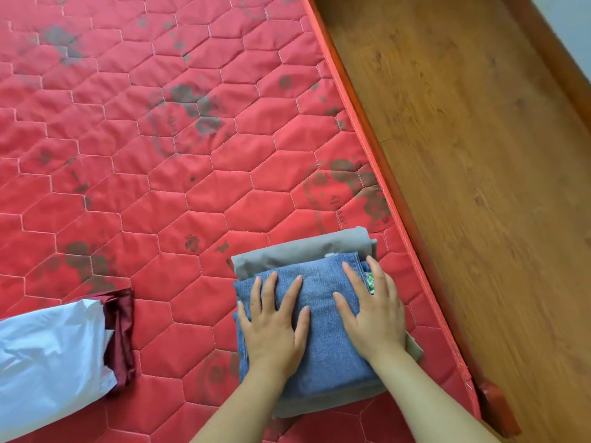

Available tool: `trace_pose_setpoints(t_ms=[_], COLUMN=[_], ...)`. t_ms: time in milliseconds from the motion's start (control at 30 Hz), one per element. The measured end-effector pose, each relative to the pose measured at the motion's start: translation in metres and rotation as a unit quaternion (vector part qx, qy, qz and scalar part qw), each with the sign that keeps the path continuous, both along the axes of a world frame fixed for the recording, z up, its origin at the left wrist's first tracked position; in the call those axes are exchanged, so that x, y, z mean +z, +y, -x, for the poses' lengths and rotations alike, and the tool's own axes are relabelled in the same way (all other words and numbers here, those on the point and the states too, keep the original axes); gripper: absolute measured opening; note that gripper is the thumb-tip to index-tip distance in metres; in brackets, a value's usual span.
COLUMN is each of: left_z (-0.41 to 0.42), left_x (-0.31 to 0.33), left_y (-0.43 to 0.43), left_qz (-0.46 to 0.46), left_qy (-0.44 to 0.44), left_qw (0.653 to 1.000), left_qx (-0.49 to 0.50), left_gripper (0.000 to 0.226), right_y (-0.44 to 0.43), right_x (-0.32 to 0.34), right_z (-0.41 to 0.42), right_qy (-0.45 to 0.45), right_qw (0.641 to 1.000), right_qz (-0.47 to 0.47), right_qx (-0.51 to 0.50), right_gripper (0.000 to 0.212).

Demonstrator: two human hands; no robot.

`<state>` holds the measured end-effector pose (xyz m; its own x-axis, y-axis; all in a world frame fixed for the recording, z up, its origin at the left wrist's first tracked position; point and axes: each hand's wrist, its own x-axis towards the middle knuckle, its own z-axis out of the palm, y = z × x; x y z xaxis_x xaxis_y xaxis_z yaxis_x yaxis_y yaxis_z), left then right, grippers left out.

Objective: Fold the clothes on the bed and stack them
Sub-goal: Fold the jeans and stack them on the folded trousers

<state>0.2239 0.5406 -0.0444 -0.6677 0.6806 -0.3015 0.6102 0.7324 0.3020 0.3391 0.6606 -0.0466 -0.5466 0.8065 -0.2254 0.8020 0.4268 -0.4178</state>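
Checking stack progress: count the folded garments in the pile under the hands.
2 visible: folded blue denim on top, folded grey-brown garment beneath it, near the mattress's right edge. More may be hidden between.

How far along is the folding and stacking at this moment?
Done: folded blue jeans sit on a folded grey-brown garment near the mattress edge. In hand: the left hand and right hand press flat on the jeans. Left: possibly the dark red fabric under a white bag; no other loose clothes in view.

Bright, even, soft light; no glare.
Faint shadows; the wooden floor (pixel 473 174) at right smears with blur, and edges bow.
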Motion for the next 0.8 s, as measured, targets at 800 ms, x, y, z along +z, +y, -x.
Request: trace_pose_setpoints(t_ms=[800], left_z=[0.005], left_x=[-0.023], left_y=[-0.030], left_qz=[-0.169], left_qy=[-0.164], left_qw=[0.951], left_qx=[0.200], left_gripper=[0.068], right_y=[0.008], right_x=[-0.022], right_z=[-0.029], right_qy=[0.145], right_qw=[0.983], right_qz=[0.113], right_qx=[0.020], right_gripper=[0.055])
